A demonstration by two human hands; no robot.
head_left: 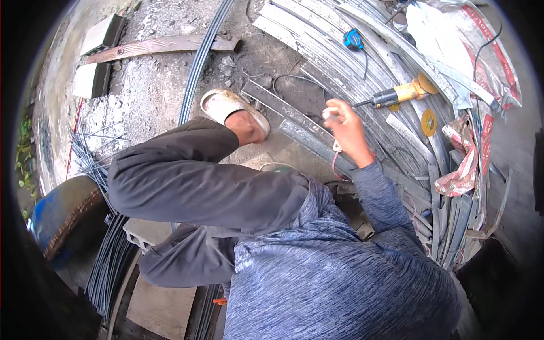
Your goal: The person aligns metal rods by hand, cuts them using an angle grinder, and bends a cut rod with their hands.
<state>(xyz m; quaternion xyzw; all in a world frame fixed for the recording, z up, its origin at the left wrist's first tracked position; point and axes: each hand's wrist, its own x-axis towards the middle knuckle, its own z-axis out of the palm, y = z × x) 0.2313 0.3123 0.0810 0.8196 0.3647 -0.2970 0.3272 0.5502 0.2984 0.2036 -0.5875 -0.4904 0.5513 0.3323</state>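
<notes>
My right hand (348, 131) is raised over a pile of grey metal strips (326, 42), its fingers curled in toward the thumb. Something small and white shows at the fingertips, too small to name. By the wrist hangs a pinkish cord (335, 164) with a white end. The nearest tool is a yellow and black angle grinder (403, 93), lying on the strips just right of the hand. A loose yellow disc (429, 122) rests below it. Farther off sits a blue tape measure (353, 39). My left hand is out of the picture; orange handles (220, 301) peek out beside my shirt.
Long thin rods (199, 73) run past my slippered foot, and more are bundled (110, 266) at lower left. A wooden plank (164, 47) lies near concrete blocks (90, 80). White and red sacks (498, 62) cover the right. A rusty-rimmed blue drum (65, 218) stands left.
</notes>
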